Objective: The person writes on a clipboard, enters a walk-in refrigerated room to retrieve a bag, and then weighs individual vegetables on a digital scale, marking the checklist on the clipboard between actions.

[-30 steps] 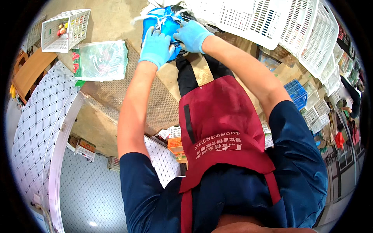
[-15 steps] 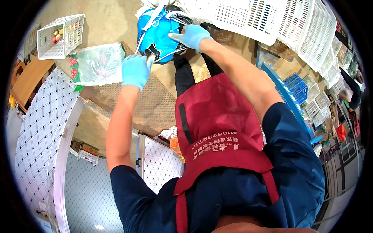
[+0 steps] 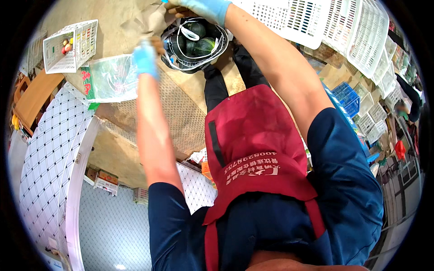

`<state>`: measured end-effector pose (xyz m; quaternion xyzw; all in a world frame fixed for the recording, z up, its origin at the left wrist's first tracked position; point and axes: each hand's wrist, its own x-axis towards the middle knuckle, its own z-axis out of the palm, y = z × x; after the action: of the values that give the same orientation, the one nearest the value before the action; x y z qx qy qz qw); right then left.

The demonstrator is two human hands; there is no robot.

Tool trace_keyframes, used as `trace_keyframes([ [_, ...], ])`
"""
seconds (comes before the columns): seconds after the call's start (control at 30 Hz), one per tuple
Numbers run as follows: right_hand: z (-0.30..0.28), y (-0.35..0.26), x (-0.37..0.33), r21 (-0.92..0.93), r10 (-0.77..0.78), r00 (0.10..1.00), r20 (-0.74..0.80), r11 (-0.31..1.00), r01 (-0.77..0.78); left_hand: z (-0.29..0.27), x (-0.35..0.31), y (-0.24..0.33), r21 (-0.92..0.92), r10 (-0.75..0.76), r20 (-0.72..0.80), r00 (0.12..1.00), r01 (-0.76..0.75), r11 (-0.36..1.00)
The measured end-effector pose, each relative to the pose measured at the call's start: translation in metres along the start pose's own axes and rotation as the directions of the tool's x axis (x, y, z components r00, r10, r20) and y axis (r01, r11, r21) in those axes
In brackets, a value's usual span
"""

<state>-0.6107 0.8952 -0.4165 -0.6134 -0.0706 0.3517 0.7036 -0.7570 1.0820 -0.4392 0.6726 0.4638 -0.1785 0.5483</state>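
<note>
dark bag [image 3: 195, 43] rim open, left hand [image 3: 145, 58] beside, right hand [image 3: 203, 8] above

A clear plastic bag [image 3: 110, 77] with a green and red printed strip along its left edge lies flat at ten o'clock. At eleven o'clock, a white lattice crate [image 3: 68, 45] bears a pale rectangular label on its side. Low at eight o'clock, small boxes [image 3: 105, 179] in orange and white sit in a row. An orange carton [image 3: 206, 170] shows near the centre.
</note>
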Motion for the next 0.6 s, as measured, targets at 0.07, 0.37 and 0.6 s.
trace_keyframes([
  [0.07,-0.015,0.064,-0.006,-0.36,-0.05,0.991,-0.12,0.933,0.003,-0.033,0.018,0.008,-0.173,0.153,-0.176,0.972,-0.184,0.968],
  [0.37,-0.017,0.082,-0.071,-0.209,0.232,0.973,-0.002,0.951,-0.227,0.076,-0.111,0.009,0.552,0.516,0.477,0.711,-0.7,0.454],
  [0.6,-0.012,0.076,-0.036,-0.53,0.197,0.957,-0.213,0.8,-0.282,0.052,-0.004,-0.013,0.831,0.603,0.189,0.775,-0.454,0.323],
])
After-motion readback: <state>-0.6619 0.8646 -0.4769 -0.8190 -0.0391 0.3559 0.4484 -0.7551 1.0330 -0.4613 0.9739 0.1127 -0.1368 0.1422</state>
